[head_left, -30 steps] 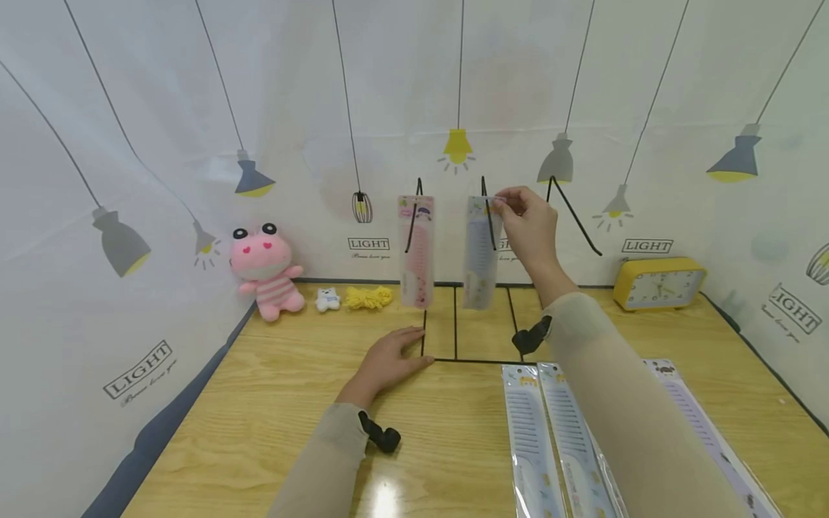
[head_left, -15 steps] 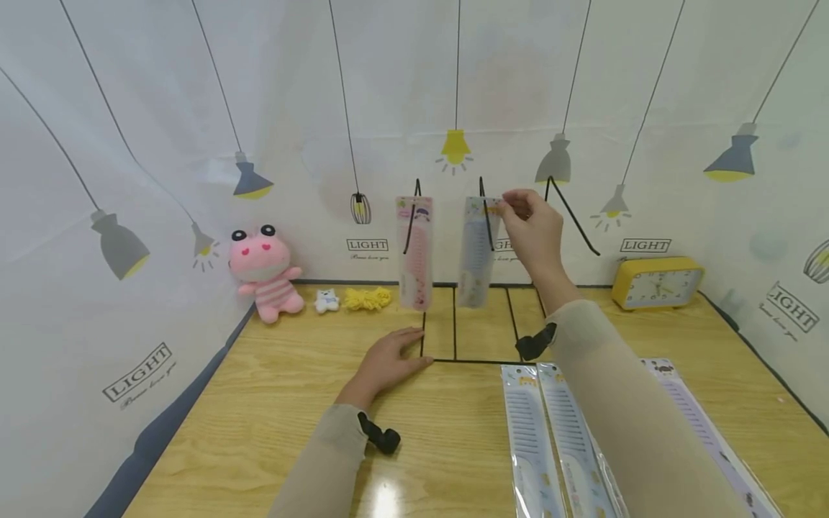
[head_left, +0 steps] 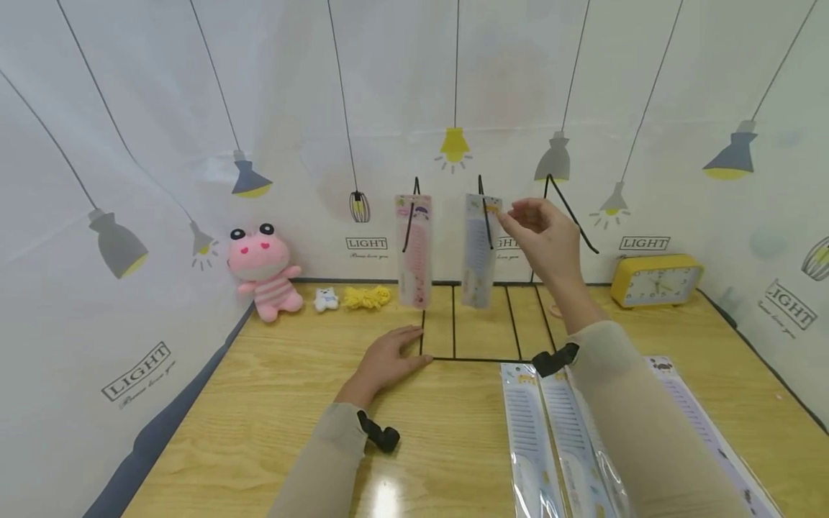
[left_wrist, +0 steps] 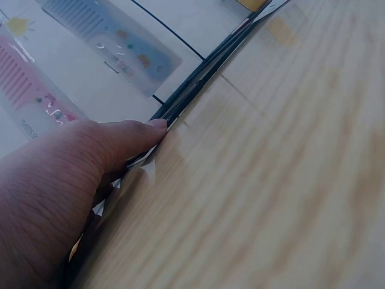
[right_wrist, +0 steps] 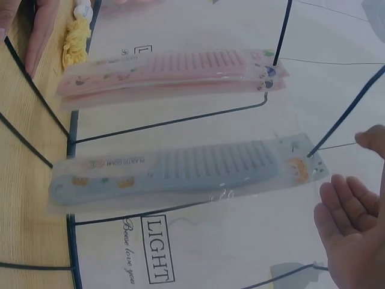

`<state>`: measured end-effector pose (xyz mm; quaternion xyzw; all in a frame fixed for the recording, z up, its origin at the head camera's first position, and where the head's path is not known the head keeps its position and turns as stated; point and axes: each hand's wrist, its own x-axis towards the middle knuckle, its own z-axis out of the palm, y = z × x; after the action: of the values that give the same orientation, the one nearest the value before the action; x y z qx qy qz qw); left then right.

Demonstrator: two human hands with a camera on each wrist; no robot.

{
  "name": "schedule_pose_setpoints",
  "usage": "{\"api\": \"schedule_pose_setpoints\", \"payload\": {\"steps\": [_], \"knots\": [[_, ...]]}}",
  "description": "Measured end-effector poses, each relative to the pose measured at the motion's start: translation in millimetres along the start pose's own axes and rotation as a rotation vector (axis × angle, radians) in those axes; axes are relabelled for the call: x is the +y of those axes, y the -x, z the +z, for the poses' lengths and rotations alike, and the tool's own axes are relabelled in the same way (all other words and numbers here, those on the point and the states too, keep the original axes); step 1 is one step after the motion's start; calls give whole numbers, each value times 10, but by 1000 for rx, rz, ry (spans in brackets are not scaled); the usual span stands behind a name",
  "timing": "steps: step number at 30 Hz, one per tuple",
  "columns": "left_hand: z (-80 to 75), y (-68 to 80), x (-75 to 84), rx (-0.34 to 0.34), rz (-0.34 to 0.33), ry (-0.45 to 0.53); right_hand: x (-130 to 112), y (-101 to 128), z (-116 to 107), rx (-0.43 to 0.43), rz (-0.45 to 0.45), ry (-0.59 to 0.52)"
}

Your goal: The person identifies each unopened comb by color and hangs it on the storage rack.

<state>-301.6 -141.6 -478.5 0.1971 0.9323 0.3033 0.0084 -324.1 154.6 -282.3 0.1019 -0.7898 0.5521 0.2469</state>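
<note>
While a blue comb packet (head_left: 477, 262) is hung on the middle hook (right_wrist: 347, 113) of a black wire rack (head_left: 476, 359), the right hand (head_left: 550, 237) is held just beside its upper corner, apart from it. The right grip is slack, its fingers slightly bent, and nothing is held in it. By the left hand (head_left: 387, 360) the left side of the rack's base is touched, the left grip relaxed with fingers extended. Pink comb packets (head_left: 421, 266) are hung on the hook to the left (right_wrist: 283, 32). On the table (head_left: 259, 403), loose blue packets (head_left: 527, 432) and a purple packet (head_left: 702, 421) are laid at the right front. A pink plush toy (head_left: 262, 262), a white bear figure (head_left: 326, 299), yellow yarn (head_left: 367, 297) and a yellow clock (head_left: 657, 281) are set along the printed wall (head_left: 401, 79)
</note>
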Motion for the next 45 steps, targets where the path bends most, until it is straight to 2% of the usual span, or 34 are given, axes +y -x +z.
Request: {"api": "schedule_pose_setpoints", "payload": {"steps": [8, 14, 20, 33, 37, 42, 45], "knots": [[27, -14, -18, 3, -9, 4, 96, 160, -119, -89, 18, 4], [45, -35, -2, -4, -2, -1, 187, 364, -208, -150, 41, -5], [36, -66, 14, 16, 4, -7, 313, 589, -300, -215, 57, 37], [143, -24, 19, -13, -3, 3, 813, 1261, -451, -338, 107, 115], [115, -44, -8, -3, 5, -21, 1006, 1368, -448, -382, 64, 141], [45, -43, -19, 23, 8, -4, 1269, 1417, -408, -436, -49, 230], [35, -33, -28, 12, 16, -4, 1414, 1465, -392, -465, -59, 271]]}}
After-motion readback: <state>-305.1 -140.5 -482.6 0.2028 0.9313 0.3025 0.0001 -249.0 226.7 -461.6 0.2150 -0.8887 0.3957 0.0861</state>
